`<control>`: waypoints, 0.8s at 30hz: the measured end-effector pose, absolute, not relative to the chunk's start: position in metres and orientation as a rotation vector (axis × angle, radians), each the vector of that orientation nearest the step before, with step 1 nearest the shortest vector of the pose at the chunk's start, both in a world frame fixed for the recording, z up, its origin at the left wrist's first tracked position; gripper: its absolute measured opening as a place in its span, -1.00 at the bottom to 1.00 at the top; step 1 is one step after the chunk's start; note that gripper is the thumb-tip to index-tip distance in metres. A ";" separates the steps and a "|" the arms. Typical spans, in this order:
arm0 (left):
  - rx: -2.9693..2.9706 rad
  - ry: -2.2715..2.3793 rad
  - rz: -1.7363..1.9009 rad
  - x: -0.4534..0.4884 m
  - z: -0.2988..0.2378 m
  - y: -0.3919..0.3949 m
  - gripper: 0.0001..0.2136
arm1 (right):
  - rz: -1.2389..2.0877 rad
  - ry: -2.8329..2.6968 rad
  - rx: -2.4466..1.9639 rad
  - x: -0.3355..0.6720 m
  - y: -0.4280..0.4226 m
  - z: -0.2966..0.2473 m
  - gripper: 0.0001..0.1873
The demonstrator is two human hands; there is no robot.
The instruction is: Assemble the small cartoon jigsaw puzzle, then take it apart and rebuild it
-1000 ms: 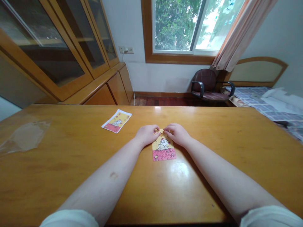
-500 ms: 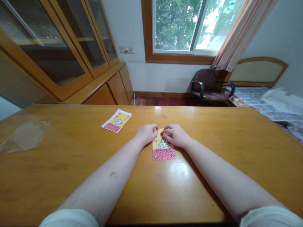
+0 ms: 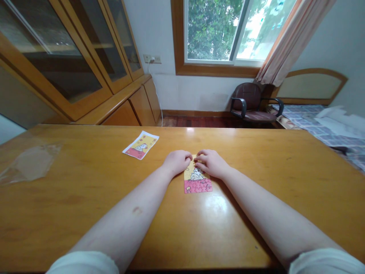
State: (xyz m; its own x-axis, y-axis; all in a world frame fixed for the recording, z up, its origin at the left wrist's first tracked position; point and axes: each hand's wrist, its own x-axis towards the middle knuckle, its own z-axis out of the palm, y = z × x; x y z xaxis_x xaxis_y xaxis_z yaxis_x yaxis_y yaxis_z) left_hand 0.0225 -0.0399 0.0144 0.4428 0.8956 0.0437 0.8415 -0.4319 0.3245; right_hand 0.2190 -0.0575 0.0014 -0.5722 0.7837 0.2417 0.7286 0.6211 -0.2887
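Note:
A small jigsaw puzzle [image 3: 197, 180] with a yellow top, a white cartoon animal and a pink bottom lies flat on the wooden table [image 3: 85, 198]. My left hand [image 3: 177, 161] rests at its top left corner, fingers curled and pinched at the edge. My right hand [image 3: 210, 163] lies over its top right part, fingers bent and pressed onto the pieces. Both hands meet at the puzzle's upper edge, hiding that part. A printed picture card [image 3: 140, 145] with the same drawing lies further back to the left.
A clear plastic bag [image 3: 30, 163] lies at the table's left. Beyond the table stand wooden glass-door cabinets [image 3: 85, 64], a dark armchair [image 3: 251, 102] under the window, and a bed [image 3: 327, 125] at the right.
The raised top edge of the puzzle has come down flat. Both hands shifted slightly and now press on its upper part.

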 end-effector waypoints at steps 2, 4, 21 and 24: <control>2.440 1.509 0.287 0.023 0.015 -0.040 -0.74 | 0.238 -2.494 -1.219 0.219 -0.057 0.002 -0.74; 2.428 1.513 0.284 0.023 0.015 -0.040 -0.74 | 0.238 -2.474 -1.246 0.219 -0.057 0.003 -0.74; 2.377 1.499 0.340 0.026 0.022 -0.045 -0.67 | 0.217 -2.108 -1.599 0.240 -0.043 0.013 -0.78; 2.359 1.510 0.354 0.026 0.022 -0.045 -0.67 | 0.226 -2.054 -1.835 0.258 -0.034 0.021 -0.80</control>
